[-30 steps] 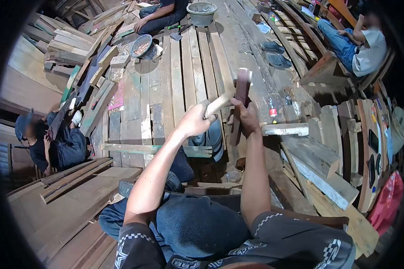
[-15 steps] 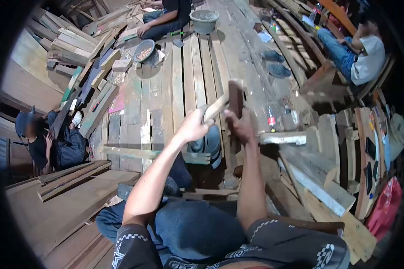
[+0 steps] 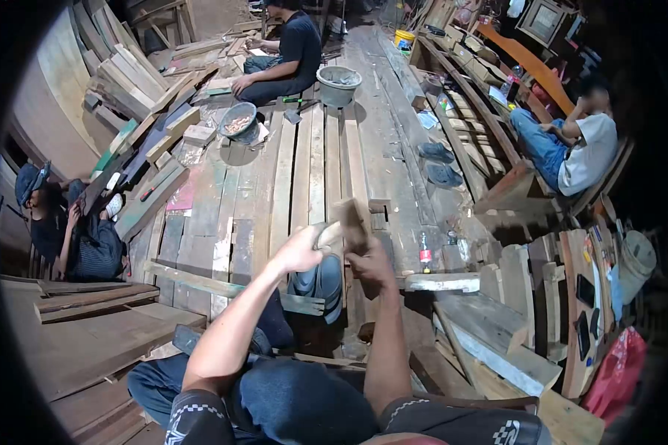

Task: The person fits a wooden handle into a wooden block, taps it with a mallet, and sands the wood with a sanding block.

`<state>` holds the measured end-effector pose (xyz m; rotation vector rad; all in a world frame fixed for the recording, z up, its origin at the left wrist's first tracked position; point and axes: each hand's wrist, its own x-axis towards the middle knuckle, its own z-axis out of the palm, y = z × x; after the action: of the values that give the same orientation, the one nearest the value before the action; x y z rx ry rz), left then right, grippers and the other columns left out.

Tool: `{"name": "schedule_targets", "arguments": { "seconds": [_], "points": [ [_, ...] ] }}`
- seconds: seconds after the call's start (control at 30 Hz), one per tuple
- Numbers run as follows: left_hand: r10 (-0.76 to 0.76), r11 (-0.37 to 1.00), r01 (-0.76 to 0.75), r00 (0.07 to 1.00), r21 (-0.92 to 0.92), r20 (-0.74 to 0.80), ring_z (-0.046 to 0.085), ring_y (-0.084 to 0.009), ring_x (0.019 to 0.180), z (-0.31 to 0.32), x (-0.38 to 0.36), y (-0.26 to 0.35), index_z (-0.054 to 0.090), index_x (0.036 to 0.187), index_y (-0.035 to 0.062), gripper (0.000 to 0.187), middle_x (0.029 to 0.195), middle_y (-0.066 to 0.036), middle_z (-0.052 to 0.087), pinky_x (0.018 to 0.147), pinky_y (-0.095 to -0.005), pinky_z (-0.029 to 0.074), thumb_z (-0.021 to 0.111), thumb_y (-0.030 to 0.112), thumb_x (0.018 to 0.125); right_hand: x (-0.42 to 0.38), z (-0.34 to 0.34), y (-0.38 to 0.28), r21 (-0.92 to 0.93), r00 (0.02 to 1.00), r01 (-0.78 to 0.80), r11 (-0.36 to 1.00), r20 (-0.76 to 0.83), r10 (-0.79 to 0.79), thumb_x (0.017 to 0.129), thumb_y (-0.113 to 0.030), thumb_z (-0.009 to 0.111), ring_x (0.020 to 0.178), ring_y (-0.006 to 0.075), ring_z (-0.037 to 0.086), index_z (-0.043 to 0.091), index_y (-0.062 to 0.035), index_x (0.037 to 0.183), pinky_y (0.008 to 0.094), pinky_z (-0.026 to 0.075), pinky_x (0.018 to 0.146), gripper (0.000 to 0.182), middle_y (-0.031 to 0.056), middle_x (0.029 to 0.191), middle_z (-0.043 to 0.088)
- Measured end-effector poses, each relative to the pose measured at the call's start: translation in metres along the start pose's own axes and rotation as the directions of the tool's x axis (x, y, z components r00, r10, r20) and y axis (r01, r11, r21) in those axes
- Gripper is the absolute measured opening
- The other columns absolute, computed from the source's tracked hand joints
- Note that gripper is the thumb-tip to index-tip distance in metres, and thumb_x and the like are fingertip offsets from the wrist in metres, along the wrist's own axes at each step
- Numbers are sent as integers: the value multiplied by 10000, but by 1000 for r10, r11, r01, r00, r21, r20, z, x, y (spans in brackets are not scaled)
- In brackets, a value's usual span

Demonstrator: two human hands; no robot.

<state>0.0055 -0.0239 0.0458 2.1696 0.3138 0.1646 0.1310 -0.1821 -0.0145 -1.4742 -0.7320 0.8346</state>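
Note:
Over the floor boards, my left hand [image 3: 302,251] is closed around a pale wooden piece [image 3: 330,236]. My right hand [image 3: 372,265] grips a dark brown wooden block [image 3: 353,226] from its right side. The two pieces meet or overlap in front of me; motion blur hides whether they are joined. Below them, a foot in a dark blue-grey shoe [image 3: 334,285] shows beside a crosswise wooden strip [image 3: 234,288].
Long planks [image 3: 315,163] run away from me. A bucket [image 3: 339,87] and a bowl of small wooden pieces [image 3: 239,124] stand ahead. People sit at left, ahead and right. Stacked lumber [image 3: 130,85] lies left; upright boards [image 3: 523,285] and a red plastic bag [image 3: 620,374] are right.
My view has tilted up, showing more of the far room. Both hands, still holding their wooden pieces, appear lower and further left, and the dark block sits closer to my left hand.

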Motion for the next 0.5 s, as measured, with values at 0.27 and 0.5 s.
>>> {"name": "schedule_targets", "arguments": {
  "seconds": [0.27,0.5],
  "points": [
    [-53,998,52,998,43,22,626,-385,974,-2,3,-11,566,1134,-34,410,974,-250,649,839,-409,484,644,109,758,1,2,11,15,996,-2,1000,-91,3,820,-137,717,466,73,476,610,-12,953,271,383,410,212,7,609,551],
    [32,997,-35,999,-63,-43,651,-317,892,5,5,-22,569,1145,-17,402,922,-233,652,788,-397,493,637,80,761,-5,12,-15,39,999,-36,999,23,35,823,-160,723,462,77,464,592,-31,967,268,398,425,234,-18,579,526]
  ]
}}
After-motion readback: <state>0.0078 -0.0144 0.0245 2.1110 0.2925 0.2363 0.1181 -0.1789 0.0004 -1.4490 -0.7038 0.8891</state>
